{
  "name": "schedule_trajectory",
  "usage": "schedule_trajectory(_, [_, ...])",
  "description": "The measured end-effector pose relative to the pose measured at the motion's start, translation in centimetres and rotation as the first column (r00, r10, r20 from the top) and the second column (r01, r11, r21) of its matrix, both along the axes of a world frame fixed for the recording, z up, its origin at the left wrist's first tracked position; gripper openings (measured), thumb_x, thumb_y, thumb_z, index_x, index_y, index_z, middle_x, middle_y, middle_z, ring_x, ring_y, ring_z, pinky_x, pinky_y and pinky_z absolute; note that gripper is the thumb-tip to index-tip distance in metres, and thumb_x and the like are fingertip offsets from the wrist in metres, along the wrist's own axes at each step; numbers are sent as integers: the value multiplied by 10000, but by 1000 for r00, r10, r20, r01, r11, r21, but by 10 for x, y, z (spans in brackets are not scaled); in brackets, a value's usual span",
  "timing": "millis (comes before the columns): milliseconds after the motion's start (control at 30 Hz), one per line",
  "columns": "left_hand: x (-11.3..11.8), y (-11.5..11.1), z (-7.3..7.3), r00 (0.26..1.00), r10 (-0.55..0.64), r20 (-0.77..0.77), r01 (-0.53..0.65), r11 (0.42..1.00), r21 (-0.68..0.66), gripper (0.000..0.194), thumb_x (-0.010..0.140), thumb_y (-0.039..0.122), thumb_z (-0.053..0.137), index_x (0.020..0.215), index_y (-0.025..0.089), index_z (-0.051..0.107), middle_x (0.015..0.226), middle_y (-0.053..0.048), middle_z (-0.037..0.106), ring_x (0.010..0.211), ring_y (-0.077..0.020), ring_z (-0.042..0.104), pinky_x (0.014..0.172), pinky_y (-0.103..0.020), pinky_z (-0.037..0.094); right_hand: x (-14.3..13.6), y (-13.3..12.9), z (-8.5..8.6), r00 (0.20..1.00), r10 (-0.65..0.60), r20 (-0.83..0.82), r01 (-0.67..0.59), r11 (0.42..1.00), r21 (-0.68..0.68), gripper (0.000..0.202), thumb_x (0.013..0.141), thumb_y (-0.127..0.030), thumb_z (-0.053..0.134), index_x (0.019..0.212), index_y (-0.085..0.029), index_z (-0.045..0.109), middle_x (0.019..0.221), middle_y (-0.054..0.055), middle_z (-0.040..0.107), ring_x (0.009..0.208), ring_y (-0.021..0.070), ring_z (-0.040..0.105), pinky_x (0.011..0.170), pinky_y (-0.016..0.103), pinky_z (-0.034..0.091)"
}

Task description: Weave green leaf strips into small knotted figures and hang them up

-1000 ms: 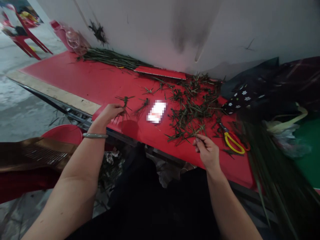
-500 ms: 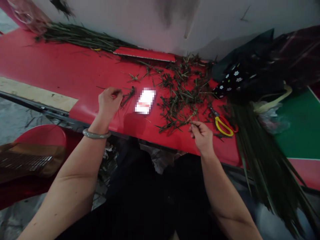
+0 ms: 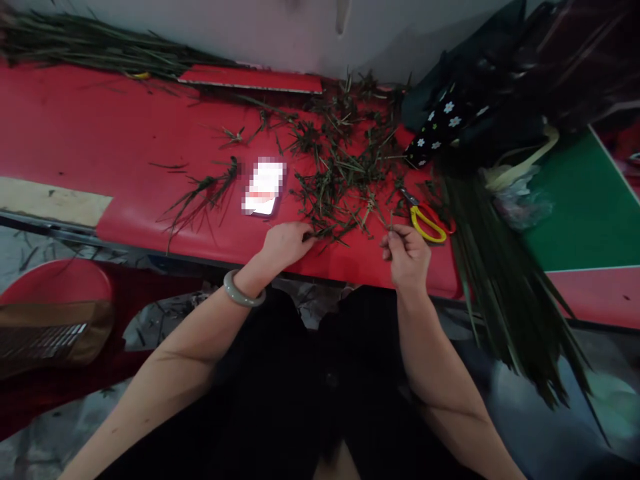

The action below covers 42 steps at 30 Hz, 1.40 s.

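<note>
At the near left edge of a pile of knotted green leaf pieces (image 3: 345,160), my left hand (image 3: 286,245) is closed, its fingertips on one leaf piece (image 3: 327,231). A bracelet circles that wrist. My right hand (image 3: 411,259), right of the pile, pinches a thin leaf stem (image 3: 392,219) between thumb and fingers. Just beyond it lie scissors (image 3: 429,225) with yellow and red handles. Left of the pile is a lit phone (image 3: 264,187), its screen blurred. A small bunch of leaf pieces (image 3: 207,190) lies left of the phone.
The red tabletop (image 3: 125,133) runs along a wall. Long leaves (image 3: 100,47) lie at the back left beside a red strip (image 3: 250,79). More long leaves (image 3: 505,287) hang over the front edge at right. Dark bags (image 3: 500,87) stand back right; a red stool (image 3: 60,280) stands left.
My left hand has moved right, from the small bunch left of the phone to the pile's near edge. My right hand stays by the scissors, still pinching. The view has shifted right.
</note>
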<state>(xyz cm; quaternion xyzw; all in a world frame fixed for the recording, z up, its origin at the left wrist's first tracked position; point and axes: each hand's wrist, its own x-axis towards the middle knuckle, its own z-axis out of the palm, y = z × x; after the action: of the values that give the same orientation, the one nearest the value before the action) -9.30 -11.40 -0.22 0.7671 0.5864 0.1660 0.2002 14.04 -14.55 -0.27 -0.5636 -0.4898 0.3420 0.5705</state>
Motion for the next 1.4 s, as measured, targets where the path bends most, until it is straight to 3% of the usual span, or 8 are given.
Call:
schedule_trajectory(100, [0, -5, -1, 953, 79, 293, -53, 994, -96, 228, 737, 352, 544, 838, 190, 668, 735, -40, 649, 646, -132, 556, 602, -266, 406, -3, -6, -2, 999, 36, -31, -37, 999, -17, 162, 767, -304, 533, 875, -185, 552, 586, -50, 566, 400, 28, 447, 388, 152, 369])
schedule_trajectory(233, [10, -21, 13, 613, 283, 738, -62, 948, -312, 187, 685, 312, 606, 780, 155, 638, 668, -7, 616, 606, -88, 538, 604, -236, 429, -20, -12, -1, 989, 124, -82, -129, 990, -60, 153, 779, -317, 511, 862, -193, 541, 647, -31, 588, 455, 42, 485, 431, 169, 406])
schedule_trajectory(333, [25, -34, 26, 384, 370, 846, -7, 918, -398, 167, 643, 281, 650, 740, 149, 613, 628, 15, 593, 587, -71, 532, 608, -223, 443, -36, -14, 2, 974, 198, -107, -206, 976, -66, 160, 793, -326, 491, 866, -192, 540, 676, -21, 590, 478, 45, 486, 461, 179, 417])
schedule_trajectory(433, [36, -43, 32, 281, 374, 884, 31, 917, -398, 165, 631, 262, 672, 731, 151, 600, 639, 18, 590, 596, -67, 534, 612, -216, 449, -48, -17, 7, 965, 229, -130, -238, 970, -58, 183, 794, -347, 493, 881, -192, 537, 654, -25, 568, 482, 49, 476, 474, 184, 418])
schedule_trajectory(833, [46, -62, 50, 411, 250, 877, 11, 960, -279, 163, 652, 276, 682, 679, 165, 567, 594, 25, 539, 527, -60, 470, 490, -199, 385, -57, -24, 19, 969, 142, -202, -153, 987, -39, 202, 737, -375, 541, 833, -197, 527, 654, -33, 525, 520, 54, 460, 472, 165, 402])
schedule_trajectory(1067, [44, -64, 57, 226, 258, 939, 72, 957, -280, 209, 674, 332, 670, 778, 163, 603, 724, -1, 603, 652, -73, 550, 627, -210, 458, -60, -31, 29, 961, 174, -217, -172, 985, 26, 159, 712, -327, 580, 802, -203, 540, 700, -23, 575, 604, 64, 531, 582, 185, 464])
schedule_trajectory(1267, [48, -65, 58, 137, 233, 963, -128, 968, -216, 189, 639, 258, 707, 746, 190, 565, 723, 23, 608, 673, -71, 577, 659, -208, 486, -64, -40, 34, 982, 183, -49, -177, 978, 109, 110, 756, -296, 536, 810, -200, 539, 682, -13, 578, 601, 82, 547, 574, 210, 475])
schedule_trajectory(1400, [47, -67, 58, 113, 170, 979, -133, 979, -155, 244, 649, 252, 702, 854, 231, 571, 802, 15, 643, 759, -93, 609, 693, -225, 503, -64, -42, 32, 976, 199, 83, -211, 963, 168, 84, 784, -252, 505, 841, -207, 547, 726, -7, 598, 637, 85, 570, 601, 214, 482])
